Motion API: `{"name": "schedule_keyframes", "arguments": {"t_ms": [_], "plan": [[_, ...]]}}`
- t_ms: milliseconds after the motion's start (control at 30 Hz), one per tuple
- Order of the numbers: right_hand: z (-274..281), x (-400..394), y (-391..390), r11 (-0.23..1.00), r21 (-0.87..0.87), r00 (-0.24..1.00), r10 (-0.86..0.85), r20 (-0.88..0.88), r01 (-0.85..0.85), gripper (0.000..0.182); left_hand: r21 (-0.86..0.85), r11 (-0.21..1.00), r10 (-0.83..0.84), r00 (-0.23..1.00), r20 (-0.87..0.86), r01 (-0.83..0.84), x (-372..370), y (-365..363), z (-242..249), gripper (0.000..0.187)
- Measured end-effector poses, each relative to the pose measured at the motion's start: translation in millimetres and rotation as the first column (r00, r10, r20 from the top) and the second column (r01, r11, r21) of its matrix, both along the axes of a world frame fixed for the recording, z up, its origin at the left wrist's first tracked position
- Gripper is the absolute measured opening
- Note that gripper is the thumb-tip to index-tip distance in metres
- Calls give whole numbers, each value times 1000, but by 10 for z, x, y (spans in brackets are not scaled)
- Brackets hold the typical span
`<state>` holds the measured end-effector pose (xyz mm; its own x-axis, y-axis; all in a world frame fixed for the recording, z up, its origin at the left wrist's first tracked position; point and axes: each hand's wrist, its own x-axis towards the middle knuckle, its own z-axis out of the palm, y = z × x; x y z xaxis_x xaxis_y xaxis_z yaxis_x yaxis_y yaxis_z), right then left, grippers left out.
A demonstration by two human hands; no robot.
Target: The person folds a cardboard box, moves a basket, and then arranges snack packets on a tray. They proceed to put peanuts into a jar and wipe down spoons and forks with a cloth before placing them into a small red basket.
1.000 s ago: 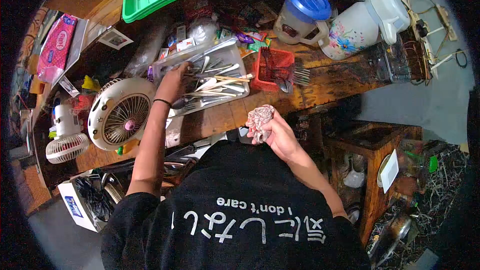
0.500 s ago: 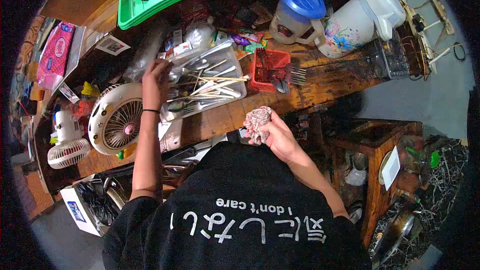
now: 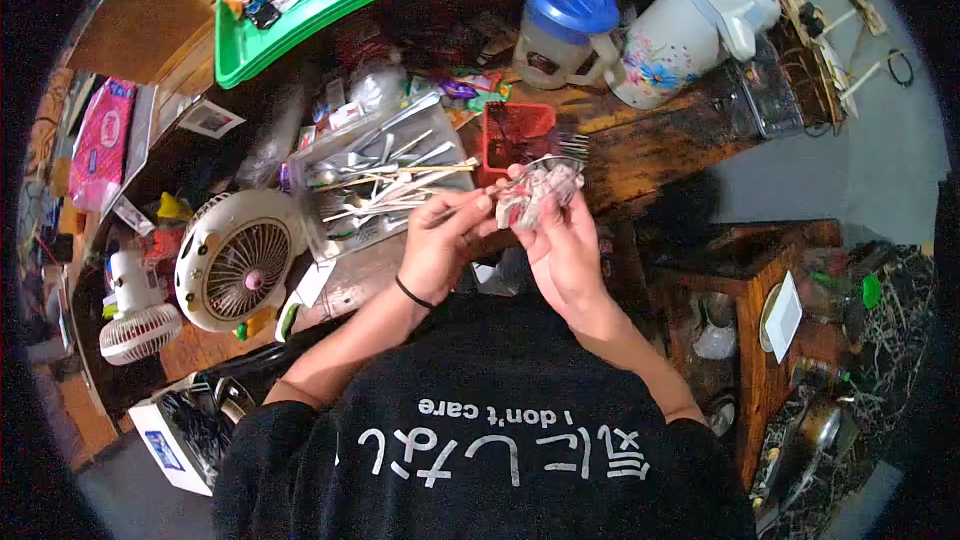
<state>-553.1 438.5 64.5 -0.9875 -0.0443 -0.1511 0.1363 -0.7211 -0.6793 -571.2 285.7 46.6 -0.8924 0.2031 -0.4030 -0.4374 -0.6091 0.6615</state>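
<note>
In front of my chest, my right hand [image 3: 565, 245] is closed around a crumpled, pale cloth [image 3: 545, 183] with reddish patches. My left hand [image 3: 445, 230] meets it from the left, thumb and fingers pinched on a thin piece of cutlery whose other end runs into the cloth; its kind is hidden. Just beyond my left hand lies a clear plastic tray [image 3: 462, 145] of spoons, forks and pale wooden sticks. A red basket [image 3: 518, 126] with several forks stands behind the cloth.
A blue-lidded jug [image 3: 568, 30] and a floral thermos flask [image 3: 690, 30] stand at the back right. A white fan [image 3: 238, 260] and a smaller fan [image 3: 140, 332] are on the left. A green tray [image 3: 320, 8] holds packets. A wooden stool [image 3: 760, 340] is at lower right.
My left hand has come from the cutlery tray to the cloth, now with a thin piece of cutlery. My right hand has raised the cloth slightly. The view has shifted a little.
</note>
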Motion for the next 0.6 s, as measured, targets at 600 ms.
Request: {"name": "schedule_keyframes", "arguments": {"t_ms": [600], "plan": [[-78,-55,363,519,750,900,-363,-241,410,22,-519,780,-549,781,-299,350,155,381,57,22]]}}
